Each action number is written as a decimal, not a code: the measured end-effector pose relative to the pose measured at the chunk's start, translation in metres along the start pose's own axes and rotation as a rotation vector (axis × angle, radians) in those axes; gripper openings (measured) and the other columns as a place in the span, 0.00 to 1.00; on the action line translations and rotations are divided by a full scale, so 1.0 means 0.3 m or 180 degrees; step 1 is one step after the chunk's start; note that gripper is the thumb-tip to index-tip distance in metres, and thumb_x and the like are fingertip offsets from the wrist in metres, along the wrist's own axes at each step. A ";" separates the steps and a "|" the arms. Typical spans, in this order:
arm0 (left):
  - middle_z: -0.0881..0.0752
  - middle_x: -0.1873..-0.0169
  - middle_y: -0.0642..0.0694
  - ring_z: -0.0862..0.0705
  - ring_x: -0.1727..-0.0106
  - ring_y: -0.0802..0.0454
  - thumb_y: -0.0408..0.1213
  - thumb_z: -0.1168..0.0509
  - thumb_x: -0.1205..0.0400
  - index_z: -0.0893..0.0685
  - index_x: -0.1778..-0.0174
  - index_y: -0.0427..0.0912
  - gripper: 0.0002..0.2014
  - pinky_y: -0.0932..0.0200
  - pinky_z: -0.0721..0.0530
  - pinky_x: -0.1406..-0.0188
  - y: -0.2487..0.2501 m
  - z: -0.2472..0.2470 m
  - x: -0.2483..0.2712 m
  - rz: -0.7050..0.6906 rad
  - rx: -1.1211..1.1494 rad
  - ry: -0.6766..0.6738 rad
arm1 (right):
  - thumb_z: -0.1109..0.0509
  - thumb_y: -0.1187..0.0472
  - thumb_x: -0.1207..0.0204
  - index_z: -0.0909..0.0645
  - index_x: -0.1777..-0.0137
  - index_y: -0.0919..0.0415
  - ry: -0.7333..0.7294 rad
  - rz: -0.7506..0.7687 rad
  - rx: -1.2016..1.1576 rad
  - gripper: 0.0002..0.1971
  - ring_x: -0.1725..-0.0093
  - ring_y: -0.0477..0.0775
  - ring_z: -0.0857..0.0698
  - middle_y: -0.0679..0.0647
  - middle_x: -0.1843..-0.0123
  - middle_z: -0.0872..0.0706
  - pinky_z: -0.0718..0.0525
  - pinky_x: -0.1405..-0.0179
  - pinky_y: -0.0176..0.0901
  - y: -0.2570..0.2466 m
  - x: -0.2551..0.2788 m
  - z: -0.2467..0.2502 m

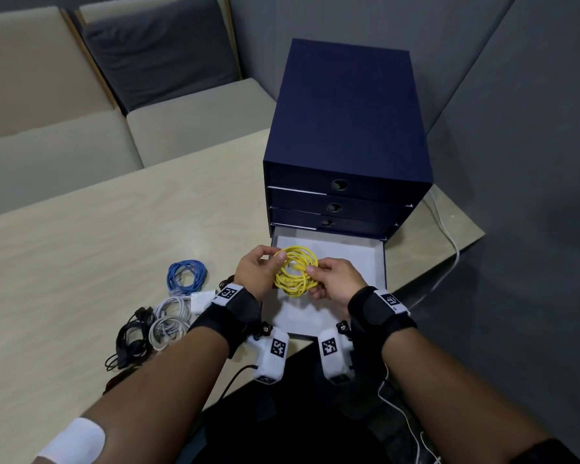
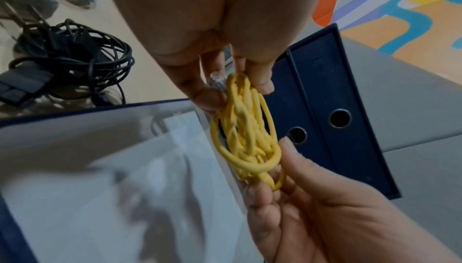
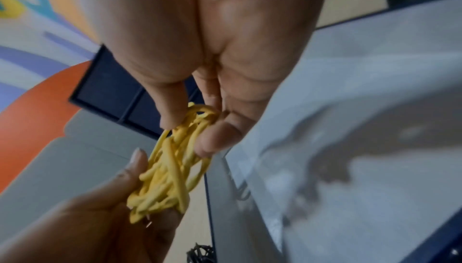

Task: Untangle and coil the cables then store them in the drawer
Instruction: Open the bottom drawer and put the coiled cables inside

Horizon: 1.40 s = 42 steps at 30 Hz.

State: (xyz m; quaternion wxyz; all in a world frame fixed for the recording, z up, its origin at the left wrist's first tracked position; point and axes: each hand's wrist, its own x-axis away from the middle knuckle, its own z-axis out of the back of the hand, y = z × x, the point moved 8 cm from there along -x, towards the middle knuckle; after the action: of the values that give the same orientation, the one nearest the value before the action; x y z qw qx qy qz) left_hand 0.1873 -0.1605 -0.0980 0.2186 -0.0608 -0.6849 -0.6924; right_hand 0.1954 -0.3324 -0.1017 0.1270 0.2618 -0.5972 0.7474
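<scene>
Nearest me, on the pale table (image 1: 81, 246), a black cable (image 1: 131, 336) lies in a loose tangle. White cables (image 1: 169, 319) are bundled just beyond it, and a blue cable (image 1: 185, 276) lies coiled past those. To their right, both hands hold the yellow cable (image 1: 295, 271), a rough coil, above the open bottom drawer (image 1: 349, 249). The left hand (image 1: 255, 272) pinches its left side and the right hand (image 1: 339, 279) pinches its right side, each between thumb and fingers. Behind stands the dark blue cabinet (image 1: 345, 112), with three more drawers stacked above.

You were in what was probably an office meeting booth: beige cushioned benches (image 1: 195, 128), grey padded wall panels (image 1: 516, 112), a pale table (image 1: 81, 249) (with a navy drawer unit (image 1: 345, 112) on it).
</scene>
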 end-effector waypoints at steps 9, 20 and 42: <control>0.14 0.53 0.40 0.12 0.55 0.37 0.45 0.27 0.28 0.17 0.41 0.43 0.20 0.40 0.12 0.49 -0.045 -0.018 -0.089 0.0281 -0.0541 0.0064 | 0.29 0.64 0.21 0.19 0.60 0.68 0.0263 -0.0446 -0.0227 0.08 0.80 0.55 0.23 0.64 0.72 0.19 0.23 0.72 0.46 0.087 -0.176 0.021; 0.15 0.57 0.47 0.20 0.60 0.49 0.37 0.34 0.20 0.15 0.46 0.46 0.08 0.52 0.21 0.55 0.019 0.071 -0.125 0.0104 -0.1217 0.0098 | 0.31 0.60 0.19 0.19 0.65 0.65 0.0803 -0.0842 -0.1090 0.13 0.70 0.55 0.13 0.56 0.73 0.12 0.13 0.58 0.49 0.069 -0.372 -0.004; 0.15 0.63 0.46 0.19 0.67 0.49 0.34 0.35 0.18 0.15 0.46 0.41 0.08 0.55 0.15 0.59 -0.066 0.100 -0.107 0.0721 -0.1028 -0.0143 | 0.25 0.67 0.27 0.19 0.65 0.64 0.1107 -0.0787 -0.1476 0.07 0.76 0.51 0.19 0.55 0.73 0.17 0.19 0.66 0.44 0.093 -0.417 -0.030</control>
State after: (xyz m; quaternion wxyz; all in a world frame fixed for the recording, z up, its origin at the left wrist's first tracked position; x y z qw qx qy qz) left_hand 0.2020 -0.1249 -0.1270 0.2671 -0.1872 -0.5584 -0.7627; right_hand 0.2832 -0.3155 -0.1940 0.3735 0.1648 -0.6847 0.6038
